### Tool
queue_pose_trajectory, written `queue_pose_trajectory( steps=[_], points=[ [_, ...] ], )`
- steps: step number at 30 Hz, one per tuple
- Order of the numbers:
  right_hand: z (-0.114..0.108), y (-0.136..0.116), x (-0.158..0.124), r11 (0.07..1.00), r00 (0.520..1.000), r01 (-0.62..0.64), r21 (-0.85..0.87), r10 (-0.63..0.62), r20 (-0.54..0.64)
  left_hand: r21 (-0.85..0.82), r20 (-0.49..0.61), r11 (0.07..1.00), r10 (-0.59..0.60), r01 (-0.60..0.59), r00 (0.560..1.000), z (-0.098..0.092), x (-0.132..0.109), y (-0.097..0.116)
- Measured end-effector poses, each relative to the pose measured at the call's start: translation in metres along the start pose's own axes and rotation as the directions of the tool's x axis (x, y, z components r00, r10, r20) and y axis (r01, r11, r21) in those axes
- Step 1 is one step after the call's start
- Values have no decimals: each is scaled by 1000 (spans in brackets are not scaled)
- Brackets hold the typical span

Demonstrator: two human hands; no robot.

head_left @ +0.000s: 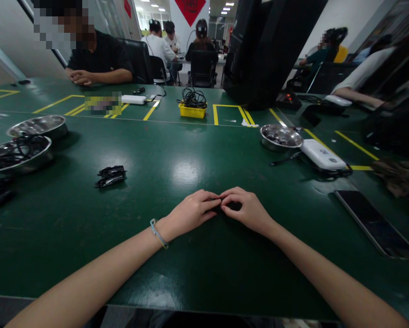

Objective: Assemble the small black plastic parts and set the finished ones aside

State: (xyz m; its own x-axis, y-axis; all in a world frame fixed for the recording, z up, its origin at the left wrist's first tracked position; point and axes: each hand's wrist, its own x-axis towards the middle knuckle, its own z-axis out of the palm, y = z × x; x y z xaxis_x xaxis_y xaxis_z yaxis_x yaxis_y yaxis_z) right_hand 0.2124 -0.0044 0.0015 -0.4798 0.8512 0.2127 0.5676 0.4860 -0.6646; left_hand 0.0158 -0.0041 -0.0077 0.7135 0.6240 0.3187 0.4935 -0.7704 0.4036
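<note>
- Green table (177, 269) spreads beneath both forearms, marked with yellow tape (225, 106) towards its far side.
- Left hand (196, 207), with a pale blue bracelet (158, 233) at the wrist, reaches inward, its fingers stretched out with the tips at the right hand's.
- Right hand (248, 209) curls its thumb and index finger into a loop; whether either hand's fingers pinch something small, I cannot tell.
- Two black bundles (111, 171), nearest to the left hand, lie side by side on the table, beyond it and to its left.
- Farther left stand two steel bowls (40, 161), the nearer holding black cables (24, 146).
- Ahead, a yellow tray (192, 112) carries coiled black cable (193, 97).
- To the right are another steel bowl (276, 145), a white device (322, 154) touching or just beside it, and a phone (375, 223).
- Across the table sits a person in a dark shirt (104, 57), forearms resting on it.
</note>
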Motion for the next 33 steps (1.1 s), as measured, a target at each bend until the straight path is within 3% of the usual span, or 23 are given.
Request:
queue_pose_trajectory(
  steps=[18,23,28,33],
  points=[
    [6,-7,-1,998,998,-57,-30,56,-41,22,-3,1000,12,-12,1000,-1,-1,0],
    [-8,-4,0,995,998,-26,-96,20,-68,88,-12,996,-17,18,1000,-1,-1,-1],
    [-28,6,-1,991,992,-6,-131,23,125,82,-58,995,-48,52,997,2,-2,-7],
    [-27,7,-1,989,966,15,-148,24,257,70,-64,996,-51,56,997,3,-3,-8]
  ],
)
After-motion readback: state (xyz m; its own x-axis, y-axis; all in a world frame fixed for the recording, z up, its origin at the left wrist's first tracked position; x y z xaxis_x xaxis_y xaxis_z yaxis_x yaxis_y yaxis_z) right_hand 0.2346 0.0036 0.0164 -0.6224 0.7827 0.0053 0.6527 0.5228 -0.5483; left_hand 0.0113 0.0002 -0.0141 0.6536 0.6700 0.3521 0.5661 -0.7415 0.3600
